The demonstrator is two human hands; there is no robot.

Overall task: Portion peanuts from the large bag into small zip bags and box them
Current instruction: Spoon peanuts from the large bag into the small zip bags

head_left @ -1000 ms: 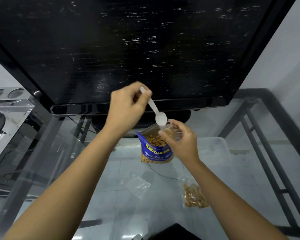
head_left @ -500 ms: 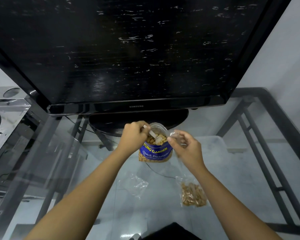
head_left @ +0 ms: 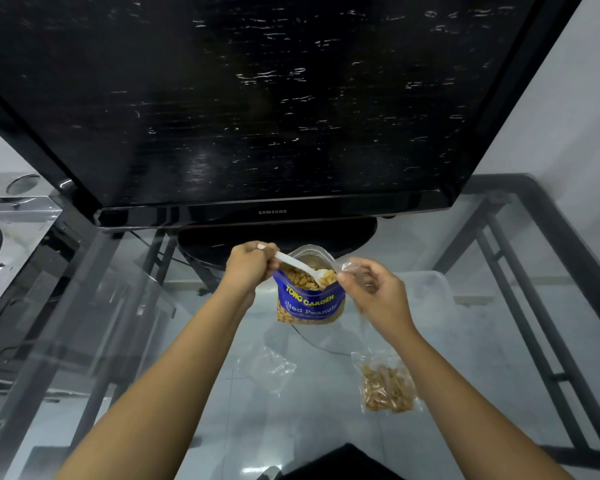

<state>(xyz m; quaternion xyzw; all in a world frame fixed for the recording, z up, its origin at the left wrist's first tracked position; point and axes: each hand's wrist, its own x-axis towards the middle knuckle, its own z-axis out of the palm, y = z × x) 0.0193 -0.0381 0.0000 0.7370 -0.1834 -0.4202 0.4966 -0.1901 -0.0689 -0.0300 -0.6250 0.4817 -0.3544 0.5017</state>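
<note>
A blue large peanut bag (head_left: 310,306) stands open on the glass table, peanuts showing at its mouth. My left hand (head_left: 248,268) grips a white plastic spoon (head_left: 300,265) whose bowl lies among the peanuts in the bag. Just right of the bag's mouth, my right hand (head_left: 376,294) pinches the top of a clear small zip bag (head_left: 349,266). A filled small zip bag of peanuts (head_left: 387,388) lies on the glass near my right forearm. An empty clear zip bag (head_left: 272,368) lies in the middle.
A large black television (head_left: 257,98) on its stand looms just behind the peanut bag. A clear plastic box (head_left: 426,289) sits right of my right hand. The glass table (head_left: 153,341) has a dark metal frame (head_left: 548,306) on the right. A shiny metal object is at far left.
My left hand has dropped from above the bag and put the spoon down into the peanuts. My right hand has shifted a little right, still holding the small zip bag.
</note>
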